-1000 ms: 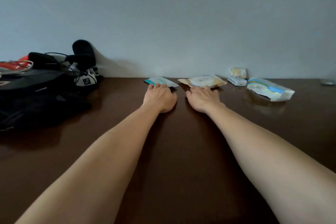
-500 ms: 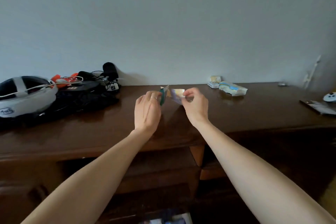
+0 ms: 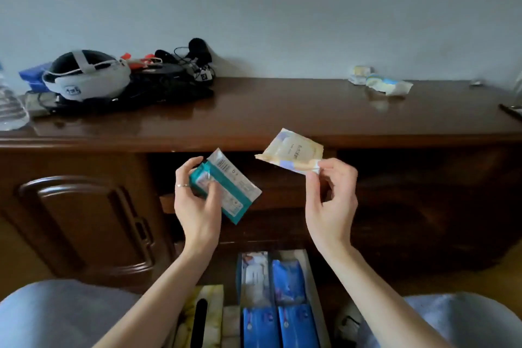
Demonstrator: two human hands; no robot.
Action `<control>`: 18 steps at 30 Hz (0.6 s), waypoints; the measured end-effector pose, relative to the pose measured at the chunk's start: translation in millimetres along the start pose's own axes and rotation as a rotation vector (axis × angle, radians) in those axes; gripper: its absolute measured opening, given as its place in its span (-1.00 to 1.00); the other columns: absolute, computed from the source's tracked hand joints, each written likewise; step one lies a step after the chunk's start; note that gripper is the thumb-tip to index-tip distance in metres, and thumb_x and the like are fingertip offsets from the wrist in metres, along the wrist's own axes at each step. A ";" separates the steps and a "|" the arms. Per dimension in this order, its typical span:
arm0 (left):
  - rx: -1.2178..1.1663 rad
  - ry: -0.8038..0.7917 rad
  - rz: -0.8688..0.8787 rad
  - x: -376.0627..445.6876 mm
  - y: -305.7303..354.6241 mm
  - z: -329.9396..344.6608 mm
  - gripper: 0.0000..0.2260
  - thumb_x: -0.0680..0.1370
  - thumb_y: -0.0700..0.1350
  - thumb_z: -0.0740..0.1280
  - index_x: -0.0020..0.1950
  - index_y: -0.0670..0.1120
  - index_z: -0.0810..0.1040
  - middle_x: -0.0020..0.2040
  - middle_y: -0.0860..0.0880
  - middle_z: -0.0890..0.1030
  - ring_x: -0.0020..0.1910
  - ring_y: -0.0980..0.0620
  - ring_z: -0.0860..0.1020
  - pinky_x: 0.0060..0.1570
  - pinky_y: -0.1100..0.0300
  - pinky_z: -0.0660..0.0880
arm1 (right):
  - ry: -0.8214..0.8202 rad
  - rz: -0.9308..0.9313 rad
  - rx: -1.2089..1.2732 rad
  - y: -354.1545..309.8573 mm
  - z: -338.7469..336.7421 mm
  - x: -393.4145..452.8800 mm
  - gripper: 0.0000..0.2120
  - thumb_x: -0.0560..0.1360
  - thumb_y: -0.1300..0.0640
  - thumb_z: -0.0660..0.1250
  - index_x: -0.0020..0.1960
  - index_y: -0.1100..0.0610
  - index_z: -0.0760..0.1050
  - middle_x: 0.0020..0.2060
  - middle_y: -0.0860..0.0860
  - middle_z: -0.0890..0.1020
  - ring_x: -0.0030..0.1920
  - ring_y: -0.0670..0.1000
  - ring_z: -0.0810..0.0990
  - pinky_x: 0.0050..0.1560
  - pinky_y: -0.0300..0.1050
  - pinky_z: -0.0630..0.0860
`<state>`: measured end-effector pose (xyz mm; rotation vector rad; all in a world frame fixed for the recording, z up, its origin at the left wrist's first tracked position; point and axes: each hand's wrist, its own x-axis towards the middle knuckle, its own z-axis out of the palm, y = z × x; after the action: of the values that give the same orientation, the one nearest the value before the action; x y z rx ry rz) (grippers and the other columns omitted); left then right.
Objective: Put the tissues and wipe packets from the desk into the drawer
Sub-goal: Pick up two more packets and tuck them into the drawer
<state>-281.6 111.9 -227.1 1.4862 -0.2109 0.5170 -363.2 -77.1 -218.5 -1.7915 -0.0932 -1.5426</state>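
- Both hands have come off the desktop since the earlier frames and now hang in front of the desk (image 3: 282, 118), below its front edge, above the open drawer (image 3: 313, 291).
- Left hand (image 3: 197, 203): fingers curled around a teal wipe packet (image 3: 226, 186), thumb on its near face, other fingers behind. Packet tilted, long axis running from upper left to lower right. A ring shows on one finger.
- Right hand (image 3: 330, 203): thumb and forefinger pinch one corner of a cream wipe packet (image 3: 293, 152); remaining fingers loosely curled. Packet sticks up and to the left from the pinch, clear of the desk edge.
- The two packets are apart, not touching.
- Drawer: pulled out at bottom centre, holding blue tissue packs (image 3: 282, 325) in rows and a yellowish tissue box (image 3: 209, 311) at its left side.
- On the desktop, far right rear: a blue-and-white tissue pack (image 3: 389, 86) with a small yellowish packet (image 3: 360, 75) just beside it, near the wall.
- Desktop left: a white headset (image 3: 84, 76) resting on a dark pile with cables (image 3: 169, 85).
- Grey-clad knees (image 3: 56, 316) at the bottom corners.
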 end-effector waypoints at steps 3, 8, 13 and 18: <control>0.079 -0.059 -0.217 -26.6 -52.3 -15.4 -0.72 0.61 -0.20 0.32 -0.02 0.22 0.63 0.09 0.13 0.52 0.10 0.09 0.57 -0.21 0.22 0.62 | -0.156 -0.121 -0.069 10.1 -0.7 -59.1 -0.80 0.60 0.30 0.37 0.20 0.24 0.48 0.10 0.08 0.62 0.18 -0.08 0.63 0.12 -0.34 0.57; -0.355 -0.097 -0.965 -58.2 -125.1 -25.4 -0.81 0.64 -0.32 0.25 -0.06 -0.17 0.64 -0.02 -0.15 0.69 0.02 -0.09 0.68 -0.05 0.08 0.63 | -0.547 -0.108 -0.175 28.8 4.8 -127.3 -0.78 0.68 0.14 0.27 0.23 0.24 0.56 0.08 0.15 0.70 0.19 -0.01 0.62 0.17 -0.44 0.53; -0.482 -0.208 -1.377 -81.3 -165.2 -36.8 -0.74 0.64 -0.13 0.22 0.11 -0.28 0.61 0.03 -0.26 0.67 -0.11 -0.14 0.70 -0.18 0.07 0.66 | -0.871 -0.233 -0.226 54.5 -2.2 -171.7 -0.85 0.59 0.22 0.32 0.03 0.19 0.67 0.04 0.07 0.69 0.16 -0.01 0.66 0.04 -0.22 0.63; -0.407 -0.510 -1.265 -87.9 -183.2 -40.0 -0.60 0.57 0.01 0.41 0.29 -0.23 0.59 0.17 -0.23 0.68 0.05 -0.18 0.70 -0.13 0.05 0.65 | -0.938 0.073 -0.086 74.4 -7.8 -189.9 -0.83 0.51 0.43 0.36 -0.06 0.19 0.61 0.14 0.03 0.64 0.32 -0.01 0.57 0.25 -0.12 0.57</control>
<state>-282.7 133.4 -433.1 1.0502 0.2355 -0.8794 -382.9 -57.5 -420.7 -2.4109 -0.4046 -0.5515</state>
